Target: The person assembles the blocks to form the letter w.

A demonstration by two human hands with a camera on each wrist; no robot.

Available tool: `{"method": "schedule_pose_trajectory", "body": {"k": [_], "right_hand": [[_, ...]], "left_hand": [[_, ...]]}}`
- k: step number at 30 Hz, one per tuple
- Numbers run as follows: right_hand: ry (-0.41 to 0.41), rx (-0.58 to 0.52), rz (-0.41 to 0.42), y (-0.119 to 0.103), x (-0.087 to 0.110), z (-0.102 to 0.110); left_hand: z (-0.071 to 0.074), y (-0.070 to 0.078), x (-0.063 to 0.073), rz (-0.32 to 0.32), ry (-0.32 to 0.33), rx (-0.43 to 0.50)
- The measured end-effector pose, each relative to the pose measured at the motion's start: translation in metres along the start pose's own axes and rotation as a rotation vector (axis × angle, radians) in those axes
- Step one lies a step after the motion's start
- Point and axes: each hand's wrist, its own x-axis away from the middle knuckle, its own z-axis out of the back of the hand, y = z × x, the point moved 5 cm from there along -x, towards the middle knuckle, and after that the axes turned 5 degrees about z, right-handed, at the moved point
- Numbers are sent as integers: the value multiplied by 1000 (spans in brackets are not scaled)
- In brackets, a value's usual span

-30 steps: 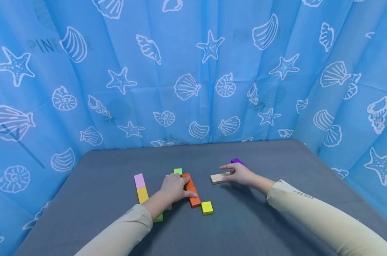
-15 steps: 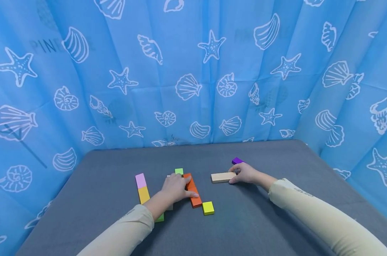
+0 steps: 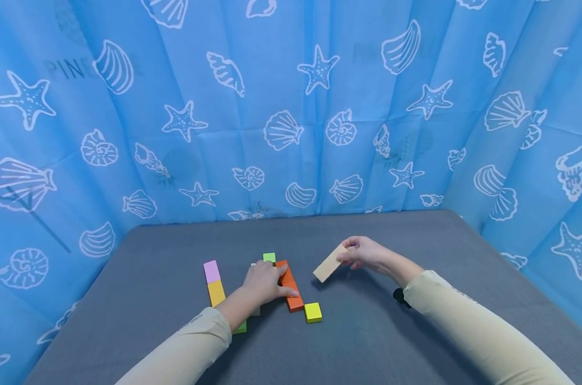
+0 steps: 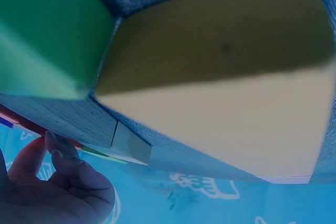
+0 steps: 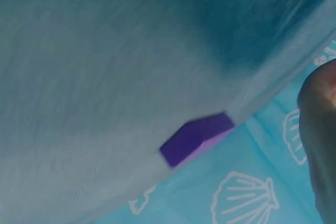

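Observation:
My right hand (image 3: 368, 253) pinches one end of a pale wooden block (image 3: 330, 263). The block slants down to the left, with its shadow on the table beside its lower end. My left hand (image 3: 263, 283) rests over the left group of blocks, index finger and thumb touching two orange blocks (image 3: 290, 289) laid end to end. Under that hand a pale block (image 3: 255, 311) and a green block (image 3: 240, 328) are mostly hidden. In the left wrist view its fingers (image 4: 68, 163) are loosely bent beside the block row.
A yellow cube (image 3: 313, 313) sits at the near end of the orange blocks, a light green block (image 3: 269, 258) at their far end. Pink (image 3: 211, 271) and amber (image 3: 216, 293) blocks form a line at left. A purple block (image 5: 197, 139) shows in the right wrist view. Blue curtain (image 3: 291, 107) hangs behind the grey table.
My right hand has gripped the pale block at its right end, lifted it and swung it from lying level to a slant. The left hand has stayed in place.

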Motion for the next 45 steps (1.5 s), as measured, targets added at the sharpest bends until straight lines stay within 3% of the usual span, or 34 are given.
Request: {"method": "schedule_pose_trajectory", "body": {"k": [10, 16, 20, 25, 45], "right_hand": [[-18, 3, -79, 3, -3, -20], [5, 146, -130, 6, -5, -31], [-5, 271, -125, 4, -5, -34], [-40, 333, -119, 6, -6, -38], [-66, 393, -101, 3, -2, -46]], "left_hand": [[2, 0, 2, -3, 4, 4], [2, 0, 0, 1, 4, 9], [2, 1, 0, 0, 6, 11], [3, 1, 1, -6, 5, 16], [3, 1, 3, -9, 5, 17]]}}
